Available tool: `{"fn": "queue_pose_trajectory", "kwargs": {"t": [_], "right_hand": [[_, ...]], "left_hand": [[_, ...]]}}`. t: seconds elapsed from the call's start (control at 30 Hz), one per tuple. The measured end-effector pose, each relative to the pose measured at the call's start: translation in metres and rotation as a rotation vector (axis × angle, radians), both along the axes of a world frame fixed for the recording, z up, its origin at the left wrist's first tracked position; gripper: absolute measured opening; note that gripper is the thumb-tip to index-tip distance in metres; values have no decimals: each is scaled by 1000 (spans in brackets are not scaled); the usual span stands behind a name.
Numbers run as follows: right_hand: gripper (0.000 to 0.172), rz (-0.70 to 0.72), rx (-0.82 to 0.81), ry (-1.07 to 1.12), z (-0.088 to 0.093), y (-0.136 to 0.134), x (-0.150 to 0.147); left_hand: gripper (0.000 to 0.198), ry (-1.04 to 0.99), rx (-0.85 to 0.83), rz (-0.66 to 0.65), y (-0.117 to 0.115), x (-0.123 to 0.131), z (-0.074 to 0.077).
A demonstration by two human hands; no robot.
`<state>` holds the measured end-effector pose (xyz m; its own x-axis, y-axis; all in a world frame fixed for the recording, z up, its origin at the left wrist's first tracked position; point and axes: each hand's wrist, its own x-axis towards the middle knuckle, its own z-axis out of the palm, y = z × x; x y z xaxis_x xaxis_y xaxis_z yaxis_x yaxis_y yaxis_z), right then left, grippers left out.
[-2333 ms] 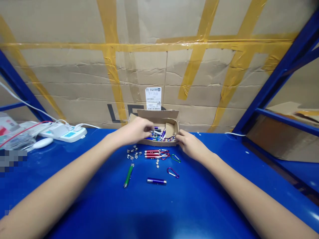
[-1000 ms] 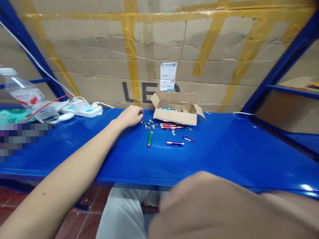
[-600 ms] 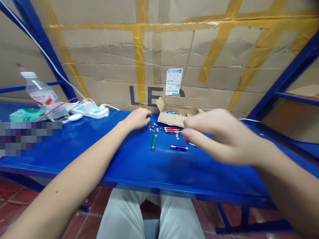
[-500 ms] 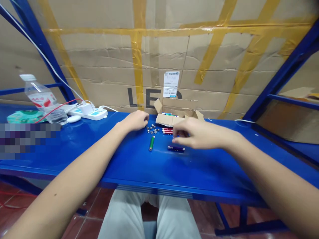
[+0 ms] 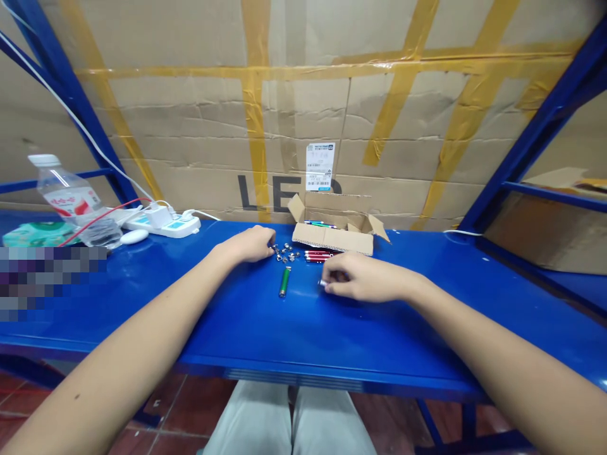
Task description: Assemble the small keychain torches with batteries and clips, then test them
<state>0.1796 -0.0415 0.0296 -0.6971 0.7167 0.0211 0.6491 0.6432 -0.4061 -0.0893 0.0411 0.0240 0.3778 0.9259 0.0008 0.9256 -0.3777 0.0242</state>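
My right hand (image 5: 358, 277) is closed around a dark blue-purple metal tube, and only its silver end (image 5: 322, 283) shows past the fingertips. At the left edge of a small heap of shiny silver metal parts (image 5: 287, 254), my left hand (image 5: 253, 244) has its fingers pinched together; what they hold, if anything, is hidden. Between the hands lies a green metal tube (image 5: 285, 282) with silver ends, its long side pointing away from me. Several red metal tubes (image 5: 317, 256) lie side by side just behind my right hand, partly covered by it.
Behind the red tubes stands an open cardboard box (image 5: 332, 238) with thin coloured tubes inside. On the left are a plastic bottle (image 5: 71, 202), a white power strip (image 5: 175, 225) with cables, and a green packet (image 5: 38, 234). Large taped cardboard (image 5: 199, 126) closes off the back of the blue table (image 5: 265, 335).
My right hand has come down onto the dark blue-purple tube and closed on it. My left hand stays beside the silver parts. The whole view has shifted slightly.
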Motion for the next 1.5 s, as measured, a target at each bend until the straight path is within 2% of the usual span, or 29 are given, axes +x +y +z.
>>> {"fn": "queue_pose_trajectory", "kwargs": {"t": [0.17,0.3,0.37,0.47,0.57,0.73,0.87,1.0,1.13,1.37,1.5], "right_hand": [[11,-85,-118,390,11,17,18],[13,-80,-241,520,6,24,21],[14,-47,-193,530,0,23,18],[14,-2,9,485,-5,21,13],[17,19,169,405,-7,19,11],[20,-26,275,332,-7,18,12],[19,-98,320,362,-9,19,9],[25,-129,324,391,-13,20,5],[28,-109,349,446,-17,21,3],[39,-5,373,530,-25,25,-1],[28,-36,380,553,-29,28,-2]], "left_hand": [[22,22,25,-11,-3,2,1],[21,21,24,-25,-4,3,0],[22,4,16,-22,-3,3,-1],[23,-33,26,3,1,2,-1],[21,-127,117,-23,4,1,0],[16,-440,245,-197,-3,14,1],[15,-771,222,-347,-21,37,-1],[14,-915,208,-436,-38,56,-3],[11,-907,270,-481,-45,63,-6],[22,-875,374,-572,-44,66,-11],[26,-889,309,-575,-45,66,-8]]}}
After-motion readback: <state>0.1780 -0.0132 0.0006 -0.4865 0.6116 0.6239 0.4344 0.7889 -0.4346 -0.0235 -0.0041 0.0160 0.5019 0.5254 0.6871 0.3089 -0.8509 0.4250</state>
